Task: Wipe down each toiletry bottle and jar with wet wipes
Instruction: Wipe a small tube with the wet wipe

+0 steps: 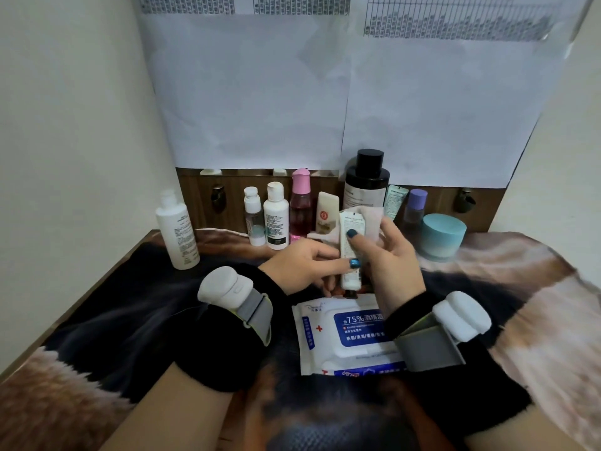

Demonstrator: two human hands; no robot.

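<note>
A white tube (350, 252) is held upright, cap down, between both hands above the wipes pack (344, 333). It is pinched by the left hand (302, 266), while a wet wipe (367, 222) is pressed against it by the closed right hand (387, 255). One jar (442, 236) is seen at the far right, and one white bottle (178, 229) at the far left.

White tube (350, 252) upright, cap down, above the wipes pack (344, 333); white wipe (369, 219) bunched against its upper end. Bottles stand in a row behind the pack; teal jar (444, 235) behind-right.
</note>
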